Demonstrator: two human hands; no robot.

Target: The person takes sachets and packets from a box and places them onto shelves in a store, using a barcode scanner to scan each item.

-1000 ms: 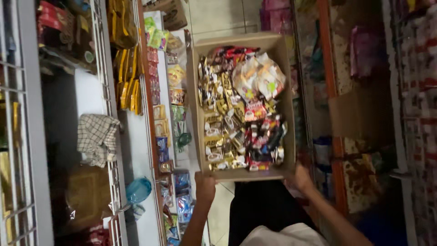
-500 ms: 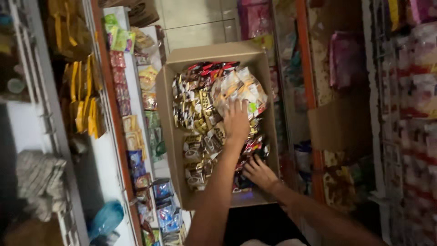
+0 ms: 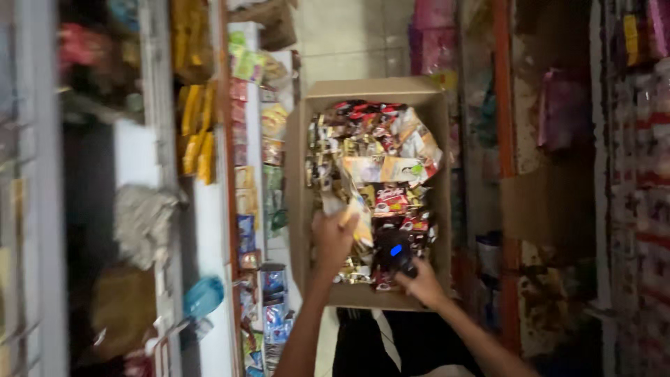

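Cardboard box [image 3: 301, 209] brimming with glossy sachets [image 3: 380, 167]; left hand [image 3: 333, 234] fingers pinching sachet; right hand [image 3: 421, 283] fingers gripping dark device [image 3: 395, 255].

The whole view is smeared by motion, so the packets in the cardboard box [image 3: 438, 209] blur into streaks of gold, red and white, their kinds unreadable. The left hand [image 3: 333, 236] covers the packet it grasps. The right hand [image 3: 421, 282] partly hides a small dark object with a blue spot [image 3: 395, 253], its kind unclear. Both forearms run off the bottom edge.
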